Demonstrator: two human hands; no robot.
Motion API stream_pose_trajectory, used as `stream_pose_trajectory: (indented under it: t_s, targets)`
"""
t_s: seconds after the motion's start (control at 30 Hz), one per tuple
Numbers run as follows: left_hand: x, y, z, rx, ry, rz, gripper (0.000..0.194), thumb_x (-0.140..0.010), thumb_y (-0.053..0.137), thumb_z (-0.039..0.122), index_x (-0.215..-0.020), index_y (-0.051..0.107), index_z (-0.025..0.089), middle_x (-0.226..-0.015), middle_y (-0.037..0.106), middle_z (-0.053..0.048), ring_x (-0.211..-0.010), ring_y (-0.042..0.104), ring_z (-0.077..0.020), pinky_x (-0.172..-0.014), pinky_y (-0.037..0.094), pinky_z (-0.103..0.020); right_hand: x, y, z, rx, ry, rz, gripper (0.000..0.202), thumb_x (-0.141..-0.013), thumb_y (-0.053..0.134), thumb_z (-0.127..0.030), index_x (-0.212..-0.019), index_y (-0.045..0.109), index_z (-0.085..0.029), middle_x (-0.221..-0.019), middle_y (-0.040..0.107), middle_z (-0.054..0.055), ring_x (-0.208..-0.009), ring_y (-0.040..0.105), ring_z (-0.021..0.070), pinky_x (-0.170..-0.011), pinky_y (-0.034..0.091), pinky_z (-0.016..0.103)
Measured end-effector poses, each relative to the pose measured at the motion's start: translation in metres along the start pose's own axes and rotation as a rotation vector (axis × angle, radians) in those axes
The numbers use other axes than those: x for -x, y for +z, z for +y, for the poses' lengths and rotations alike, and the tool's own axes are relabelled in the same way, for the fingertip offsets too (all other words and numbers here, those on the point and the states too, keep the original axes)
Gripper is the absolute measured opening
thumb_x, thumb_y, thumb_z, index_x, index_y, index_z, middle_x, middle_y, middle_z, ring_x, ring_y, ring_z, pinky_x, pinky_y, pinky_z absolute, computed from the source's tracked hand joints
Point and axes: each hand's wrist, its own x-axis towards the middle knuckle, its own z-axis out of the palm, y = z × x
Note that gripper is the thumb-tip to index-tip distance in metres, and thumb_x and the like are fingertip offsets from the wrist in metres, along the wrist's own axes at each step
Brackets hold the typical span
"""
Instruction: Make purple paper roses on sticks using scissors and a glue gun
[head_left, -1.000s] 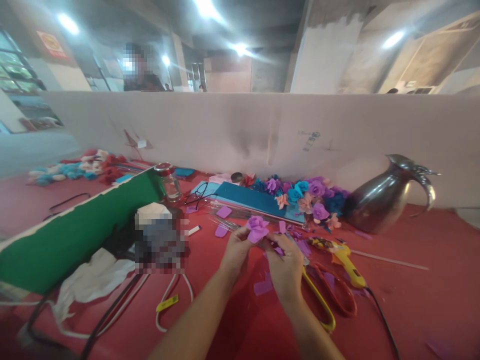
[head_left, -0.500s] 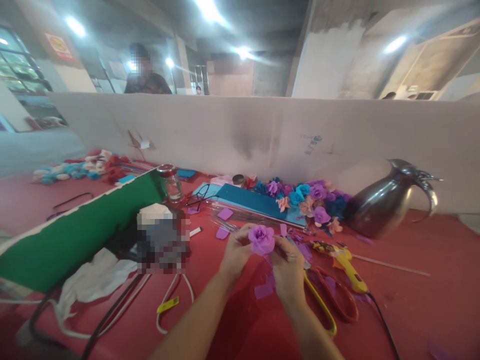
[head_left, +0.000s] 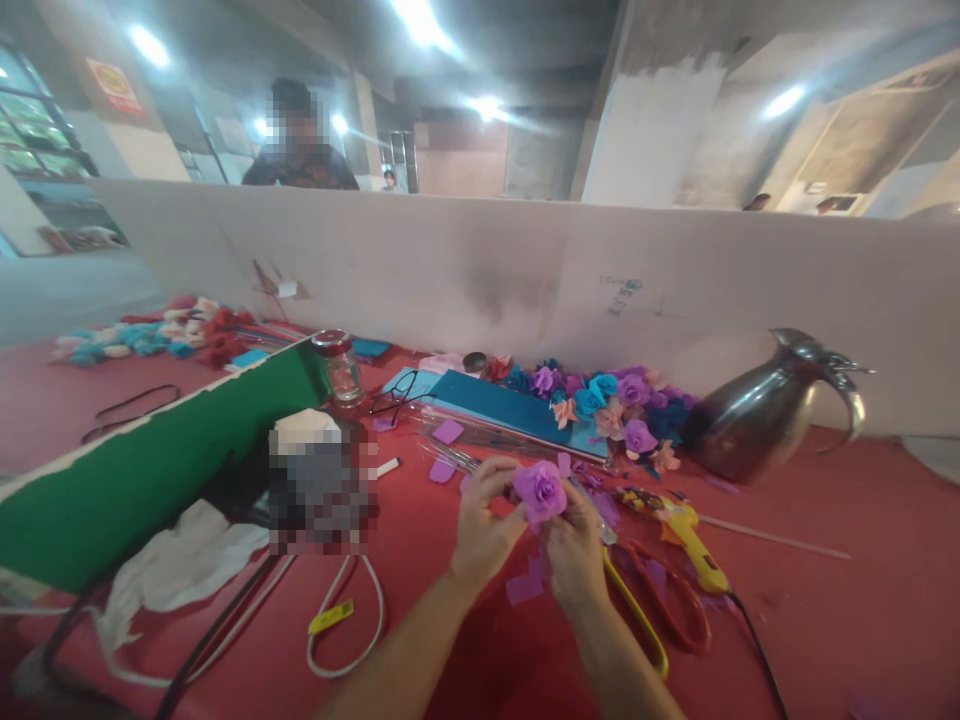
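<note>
A purple paper flower [head_left: 541, 491] is held up between my two hands, over the red table [head_left: 420, 610]. My left hand [head_left: 487, 525] grips it from the left, fingers bent round the petals' edge. From below and the right, my right hand [head_left: 576, 545] pinches its underside; the fingertips there are partly hidden by the bloom. Purple paper pieces [head_left: 525, 585] lie beneath the hands. Just right of my right hand are scissors [head_left: 675, 605] with red and yellow handles and a yellow hot glue gun [head_left: 694, 545].
Behind the hands lie blue paper sheets [head_left: 502, 402] and a heap of paper flowers [head_left: 600, 395]. A metal jug [head_left: 757, 415] stands at the right, a lidded glass jar [head_left: 343, 370] at the left by a green panel [head_left: 150, 480]. A person [head_left: 300, 150] is beyond the white partition [head_left: 390, 250].
The flower has turned and tilted to the right between my hands. My left hand has shifted right, and its fingers now sit higher along the petals.
</note>
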Motion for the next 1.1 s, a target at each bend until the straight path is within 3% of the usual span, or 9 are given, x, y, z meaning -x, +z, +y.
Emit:
stream_pose_trajectory:
  t_s: [0.17,0.3,0.4,0.47,0.57,0.83,0.97,1.1]
  targets:
    - [0.007,0.002,0.006,-0.19,0.148,-0.005,0.024,-0.074,0.062,0.008,-0.092,0.072,0.021,-0.089,0.063,-0.004,-0.078,0.058,-0.0141,-0.067,0.048,-0.023,-0.002,-0.001,0.001,-0.019,0.009,-0.004,0.014,-0.061,0.072,-0.017,-0.074,0.072,-0.02,-0.073,0.07,0.0,-0.068,0.06,0.0159,-0.069,0.05,0.028]
    - [0.009,0.002,0.003,-0.183,0.119,-0.017,0.034,-0.078,0.062,0.016,-0.111,0.066,0.021,-0.099,0.064,-0.008,-0.086,0.06,-0.0174,-0.072,0.05,-0.027,-0.005,-0.002,0.004,-0.078,0.078,0.056,0.025,-0.064,0.074,-0.027,-0.088,0.071,-0.02,-0.085,0.072,0.004,-0.079,0.065,0.02,-0.077,0.052,0.034]
    - [0.007,0.002,-0.004,-0.138,-0.029,0.03,0.014,-0.084,0.055,0.022,-0.089,0.068,0.018,-0.084,0.063,-0.006,-0.077,0.058,-0.0165,-0.068,0.047,-0.026,-0.006,-0.004,0.004,-0.041,0.088,0.168,0.032,-0.069,0.074,-0.033,-0.098,0.069,-0.02,-0.09,0.072,0.005,-0.084,0.065,0.0195,-0.081,0.052,0.034]
    - [0.004,0.001,-0.01,-0.09,-0.174,0.052,0.017,-0.085,0.053,0.026,-0.074,0.063,0.017,-0.07,0.058,-0.002,-0.066,0.053,-0.0143,-0.062,0.043,-0.025,-0.007,-0.007,0.004,-0.029,0.088,0.19,0.034,-0.07,0.074,-0.034,-0.101,0.068,-0.021,-0.091,0.071,0.004,-0.084,0.065,0.0185,-0.081,0.052,0.032]
    - [-0.001,-0.002,-0.02,-0.007,-0.323,0.045,0.026,-0.084,0.053,0.037,-0.068,0.056,0.017,-0.062,0.051,0.001,-0.057,0.045,-0.0121,-0.057,0.039,-0.024,-0.008,-0.01,0.004,-0.018,0.107,0.161,0.032,-0.068,0.076,-0.034,-0.097,0.07,-0.02,-0.091,0.072,0.005,-0.082,0.065,0.0192,-0.08,0.052,0.033]
    - [-0.008,-0.013,-0.033,-0.034,-0.313,0.097,0.027,-0.085,0.048,0.042,-0.072,0.052,0.018,-0.062,0.05,0.002,-0.058,0.046,-0.0132,-0.056,0.038,-0.023,-0.017,-0.014,0.002,0.248,-0.002,0.2,0.027,-0.069,0.07,-0.032,-0.091,0.072,-0.017,-0.085,0.074,0.005,-0.085,0.065,0.0222,-0.084,0.05,0.037]
    - [-0.007,-0.014,-0.045,-0.308,-0.243,0.153,0.023,-0.088,0.04,0.037,-0.075,0.051,0.021,-0.061,0.05,0.003,-0.057,0.047,-0.0145,-0.056,0.037,-0.025,-0.022,-0.019,-0.004,0.327,-0.052,0.221,0.031,-0.069,0.07,-0.034,-0.095,0.071,-0.016,-0.088,0.074,0.008,-0.085,0.067,0.0233,-0.085,0.05,0.039]
    - [-0.008,-0.013,-0.057,-0.552,-0.264,0.121,0.022,-0.086,0.036,0.034,-0.072,0.05,0.022,-0.057,0.052,0.003,-0.052,0.05,-0.0156,-0.053,0.033,-0.026,-0.039,-0.033,-0.025,0.35,-0.198,0.347,0.038,-0.074,0.068,-0.038,-0.105,0.067,-0.016,-0.098,0.073,0.01,-0.092,0.067,0.0239,-0.084,0.051,0.039]
